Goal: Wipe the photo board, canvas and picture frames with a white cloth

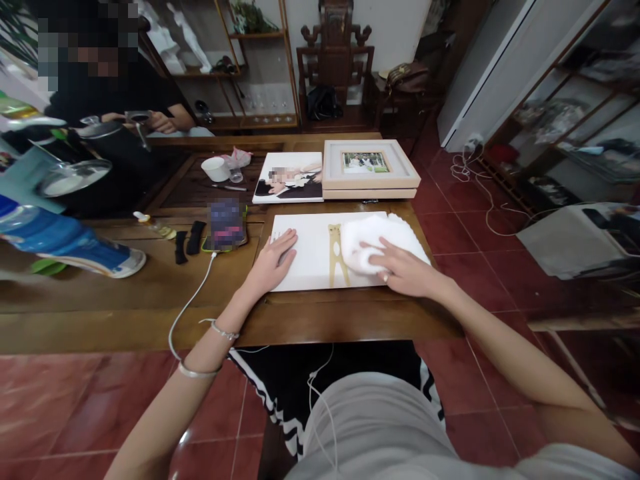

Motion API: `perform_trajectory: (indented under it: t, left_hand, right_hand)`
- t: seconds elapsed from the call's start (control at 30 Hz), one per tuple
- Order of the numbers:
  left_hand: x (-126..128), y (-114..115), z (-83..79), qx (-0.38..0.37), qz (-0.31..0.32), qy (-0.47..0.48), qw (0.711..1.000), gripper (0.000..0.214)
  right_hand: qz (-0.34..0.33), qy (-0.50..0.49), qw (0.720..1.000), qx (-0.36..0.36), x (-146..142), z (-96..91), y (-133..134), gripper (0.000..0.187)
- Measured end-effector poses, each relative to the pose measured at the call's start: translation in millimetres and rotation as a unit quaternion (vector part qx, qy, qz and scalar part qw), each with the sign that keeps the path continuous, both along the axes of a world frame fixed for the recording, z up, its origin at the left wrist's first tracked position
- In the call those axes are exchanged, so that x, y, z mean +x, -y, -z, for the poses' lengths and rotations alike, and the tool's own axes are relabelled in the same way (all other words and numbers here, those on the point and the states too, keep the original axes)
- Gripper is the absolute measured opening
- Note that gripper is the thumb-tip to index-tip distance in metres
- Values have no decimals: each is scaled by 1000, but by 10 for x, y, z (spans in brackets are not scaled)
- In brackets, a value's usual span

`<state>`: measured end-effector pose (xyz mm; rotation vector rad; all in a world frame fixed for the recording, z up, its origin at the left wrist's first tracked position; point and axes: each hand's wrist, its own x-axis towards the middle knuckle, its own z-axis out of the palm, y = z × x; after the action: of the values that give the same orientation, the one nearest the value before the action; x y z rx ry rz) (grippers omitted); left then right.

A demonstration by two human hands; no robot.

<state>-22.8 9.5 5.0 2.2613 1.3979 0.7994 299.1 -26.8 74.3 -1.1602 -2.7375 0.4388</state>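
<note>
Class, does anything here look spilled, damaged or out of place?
No spill or damage stands out. The white cord on the floor, right of the table, looks untidy: it lies in loose, tangled loops.

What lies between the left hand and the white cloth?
In the head view, a tan cat-like figure on the white board shows between the left hand and white cloth.

The board [310, 267] lies on the table [340, 320]. The left hand [274, 263] is on its left end; a cloth [370, 230] is on its right end — under the right hand [405, 268]. Behind the board lie a photo [295, 190] and, right of it, a frame [367, 183]. Left of the board is a phone [225, 227], with a cup [215, 169] behind it — and a bottle [70, 237] farther left.
</note>
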Motion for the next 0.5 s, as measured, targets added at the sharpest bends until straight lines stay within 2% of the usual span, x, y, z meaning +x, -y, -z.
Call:
perform_trajectory:
  t: [0.13,0.23,0.33,0.5]
  left_hand:
    - [-1,0,-6,3,2,2,1000,44]
    - [-1,0,-4,3,3,2,1000,44]
    - [1,-3,9,0,3,-2,1000,44]
    - [6,-12,18,0,1,-2,1000,44]
  right_hand:
    - [19,-2,997,71,-8,205,-631,27]
    - [7,15,995,99,-41,264,-834,27]
    - [6,27,995,101,-64,255,-726,30]
    - [-42,28,997,66,-35,146,-92,24]
